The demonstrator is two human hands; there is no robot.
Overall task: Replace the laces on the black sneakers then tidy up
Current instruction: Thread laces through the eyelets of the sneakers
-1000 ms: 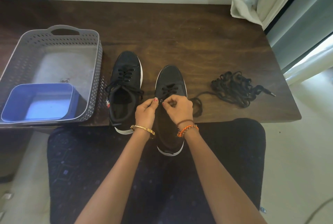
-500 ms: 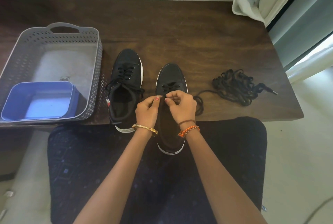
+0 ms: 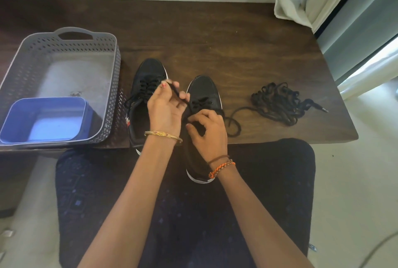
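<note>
Black lace (image 3: 178, 97) half-threads the centre-frame right sneaker (image 3: 204, 95), pinched by left hand (image 3: 165, 110) and right hand (image 3: 206, 132); tidying remains.

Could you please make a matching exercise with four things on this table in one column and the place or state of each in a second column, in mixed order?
Things:
1. blue tub
2. loose pile of laces
3. left sneaker
4. right sneaker

Places or states:
A. lies on the table, to the right of both sneakers
B. stands next to the grey basket, already laced
C. sits inside the grey basket
D. both hands work on its lace

Pairs: 1-C, 2-A, 3-B, 4-D
</note>
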